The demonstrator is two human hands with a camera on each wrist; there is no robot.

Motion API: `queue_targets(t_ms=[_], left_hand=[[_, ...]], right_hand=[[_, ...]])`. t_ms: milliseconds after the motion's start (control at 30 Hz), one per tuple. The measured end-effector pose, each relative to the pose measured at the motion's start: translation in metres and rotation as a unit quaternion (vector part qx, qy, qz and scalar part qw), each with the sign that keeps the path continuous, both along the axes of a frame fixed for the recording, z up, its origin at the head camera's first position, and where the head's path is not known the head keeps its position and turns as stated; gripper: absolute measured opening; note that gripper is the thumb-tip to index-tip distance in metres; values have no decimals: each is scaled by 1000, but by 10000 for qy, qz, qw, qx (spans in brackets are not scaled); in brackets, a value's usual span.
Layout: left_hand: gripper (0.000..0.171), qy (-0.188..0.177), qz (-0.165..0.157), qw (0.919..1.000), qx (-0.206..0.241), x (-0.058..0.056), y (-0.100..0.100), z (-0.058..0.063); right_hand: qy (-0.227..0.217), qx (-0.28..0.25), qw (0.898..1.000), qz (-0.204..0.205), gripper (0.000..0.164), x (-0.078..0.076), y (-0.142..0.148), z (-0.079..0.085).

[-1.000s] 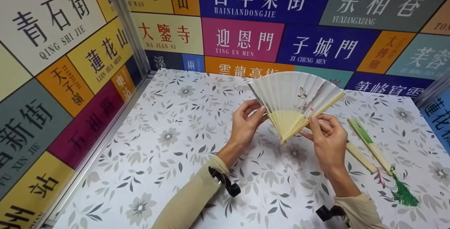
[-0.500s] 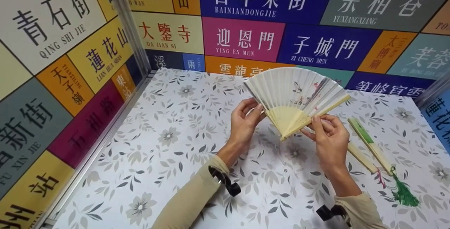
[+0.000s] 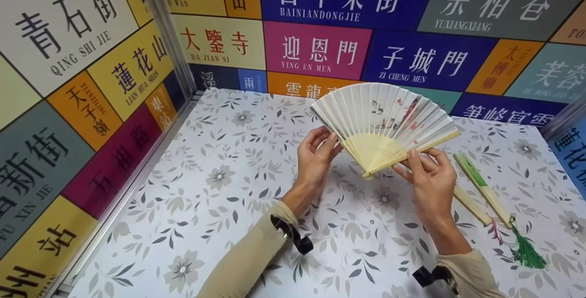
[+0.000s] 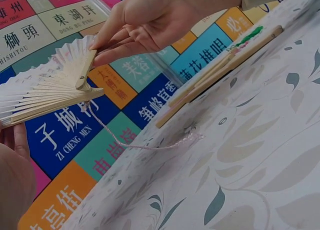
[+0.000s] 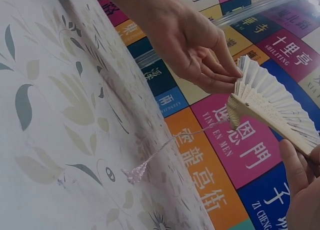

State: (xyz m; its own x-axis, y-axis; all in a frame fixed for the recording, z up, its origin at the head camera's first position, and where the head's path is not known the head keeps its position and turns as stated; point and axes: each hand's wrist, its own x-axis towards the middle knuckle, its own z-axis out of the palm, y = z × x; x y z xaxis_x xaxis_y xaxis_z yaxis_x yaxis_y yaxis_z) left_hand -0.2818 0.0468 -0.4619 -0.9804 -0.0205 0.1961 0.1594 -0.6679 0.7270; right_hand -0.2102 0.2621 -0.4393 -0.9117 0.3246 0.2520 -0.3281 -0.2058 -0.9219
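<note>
A white folding fan (image 3: 361,110) with pale bamboo ribs is spread above the table, its pivot downward and a flower print on the leaf. My left hand (image 3: 315,156) pinches the fan's left edge between thumb and fingers. At the other side, my right hand (image 3: 432,183) pinches the right outer rib. From the pivot hangs a pale pink cord ending in a tassel (image 5: 136,174), which reaches down to the tabletop in the right wrist view. The left wrist view shows the fan's pleats (image 4: 45,85) edge-on.
Right of my hands lie two folded fans: a green-leafed fan (image 3: 480,183) with a green tassel (image 3: 526,247), and a plain bamboo one (image 3: 474,206) with a pink cord, partly behind my right hand. Sign-printed panels (image 3: 316,51) border the flower-patterned table (image 3: 219,224).
The fan has spread wider, its right outer rib tilting lower. The pivot has risen a little. My left hand has shifted slightly left and my right hand slightly right.
</note>
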Motion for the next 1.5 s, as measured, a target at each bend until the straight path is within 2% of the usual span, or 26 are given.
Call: queue_targets(t_ms=[267,667,1067,1500], left_hand=[[29,-236,95,9996,78,-2,-2,1],[28,-314,165,9981,501,-4,-2,1],[30,-407,231,9976,502,-3,-3,1],[25,-403,259,9971,586,-5,-2,0]], right_hand=[[-9,-185,9998,15,43,-1,1,0],[43,-317,9994,98,46,-3,1,-3],[13,-417,9990,185,48,-3,0,-4],[-101,-582,9982,-68,47,-4,-1,-4]])
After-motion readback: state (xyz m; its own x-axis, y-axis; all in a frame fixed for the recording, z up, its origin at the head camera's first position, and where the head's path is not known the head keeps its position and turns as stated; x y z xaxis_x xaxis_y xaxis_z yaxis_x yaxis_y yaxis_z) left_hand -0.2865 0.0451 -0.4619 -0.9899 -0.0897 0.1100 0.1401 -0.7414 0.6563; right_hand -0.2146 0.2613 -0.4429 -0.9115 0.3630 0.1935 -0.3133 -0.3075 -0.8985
